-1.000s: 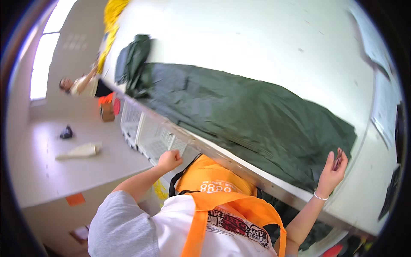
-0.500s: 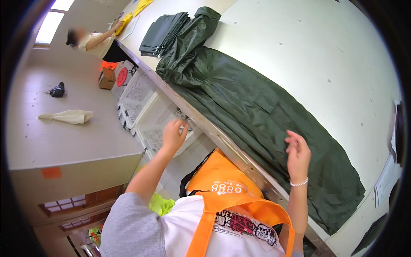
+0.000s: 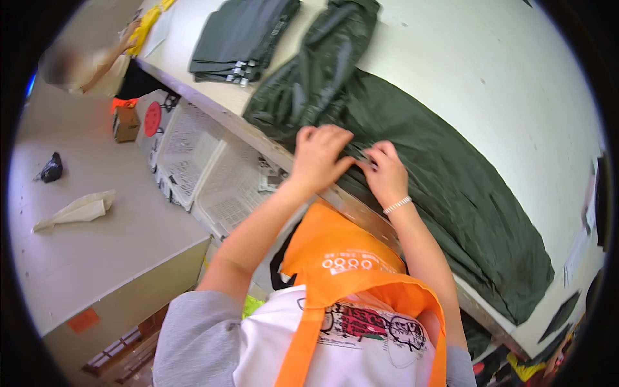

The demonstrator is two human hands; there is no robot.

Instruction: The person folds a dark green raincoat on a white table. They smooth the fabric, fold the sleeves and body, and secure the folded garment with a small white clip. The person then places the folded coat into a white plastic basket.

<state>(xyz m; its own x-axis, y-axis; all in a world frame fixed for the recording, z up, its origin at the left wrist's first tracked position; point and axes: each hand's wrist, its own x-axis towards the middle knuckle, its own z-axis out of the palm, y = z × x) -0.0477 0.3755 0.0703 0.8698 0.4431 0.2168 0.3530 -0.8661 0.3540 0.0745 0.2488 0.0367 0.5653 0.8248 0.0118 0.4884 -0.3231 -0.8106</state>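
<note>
A long piece of dark green, shiny thin fabric [image 3: 451,174], apparently a garment, lies spread along the table's near edge. Its far left end is bunched up and rumpled. My left hand [image 3: 321,158] rests on the fabric near that bunched end, fingers bent and closed on it. Just to its right, my right hand [image 3: 385,173] pinches the fabric between thumb and fingers. The two thumbs almost meet, and the bit gripped between them is mostly hidden. Beyond the left hand sits a stack of folded dark green pieces [image 3: 242,39] with small white tags along one edge.
The white table [image 3: 451,58] runs diagonally, its edge close to my orange apron [image 3: 342,238]. Under it at the left stand white plastic baskets [image 3: 229,180]. A person [image 3: 97,68] handles yellow fabric [image 3: 145,29] at the far left. A cardboard box [image 3: 126,122] and pale cloth [image 3: 80,209] lie on the floor.
Both hands, raised and apart before, have come together onto the green fabric near its bunched end. The right hand moved left and away from me. The view has shifted.
</note>
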